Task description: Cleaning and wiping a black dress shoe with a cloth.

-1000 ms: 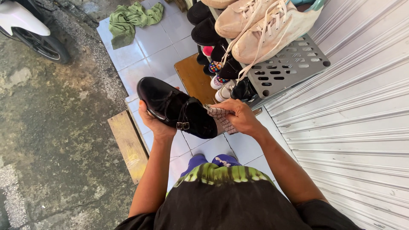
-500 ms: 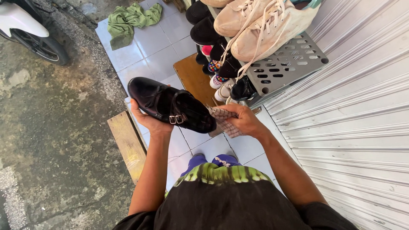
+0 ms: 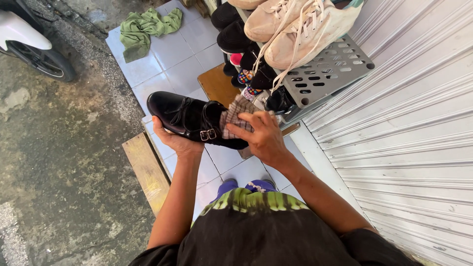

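A glossy black buckled shoe [image 3: 185, 116] lies across my left hand [image 3: 173, 139], which cups its sole from below, toe pointing left. My right hand [image 3: 258, 136] presses a checked cloth [image 3: 235, 114] against the heel end of the shoe, near the two metal buckles [image 3: 208, 134]. Both forearms reach out from my dark shirt at the bottom of the view. My feet in purple footwear [image 3: 245, 186] stand on the pale floor tiles [image 3: 172, 64].
A grey perforated shoe rack [image 3: 329, 71] at upper right holds beige laced sneakers [image 3: 295, 29] above dark shoes. A corrugated metal shutter [image 3: 414, 128] fills the right. A green rag [image 3: 145, 25], a wooden board [image 3: 147, 170], a brown stool [image 3: 218, 84] and a scooter wheel [image 3: 42, 59] are nearby.
My right hand has slid the checked cloth from behind the heel up onto the shoe's rear upper. The shoe has shifted slightly left and leveled.
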